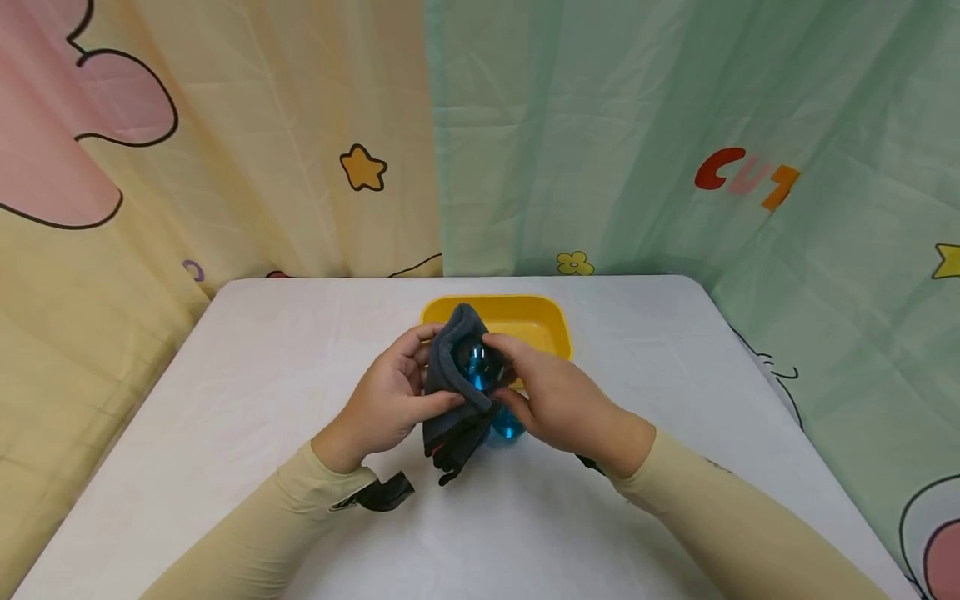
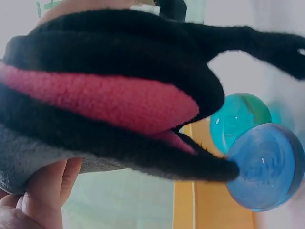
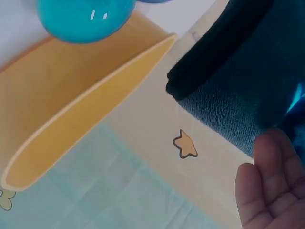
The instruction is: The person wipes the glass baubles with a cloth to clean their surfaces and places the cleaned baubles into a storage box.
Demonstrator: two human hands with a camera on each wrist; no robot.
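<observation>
In the head view, my left hand (image 1: 386, 400) grips a soft grey and black fleece piece (image 1: 442, 417), with its thumb on the near edge. The left wrist view shows its black folds and a pink inner part (image 2: 109, 98). A clear blue ball (image 1: 478, 367) sits in the piece's open mouth. My right hand (image 1: 562, 396) holds this ball between fingers and thumb at the mouth's right edge. Just below, partly hidden, another blue ball (image 1: 507, 423) lies on the table. The left wrist view has two balls there, one teal (image 2: 238, 121), one blue (image 2: 264, 167).
A yellow tray (image 1: 558, 325) stands right behind the hands, its left front part covered by them and the fleece. The white table (image 1: 300, 333) ends at patterned curtains (image 1: 510, 167) at the back and sides. A black strap (image 1: 386, 492) hangs by the left wrist.
</observation>
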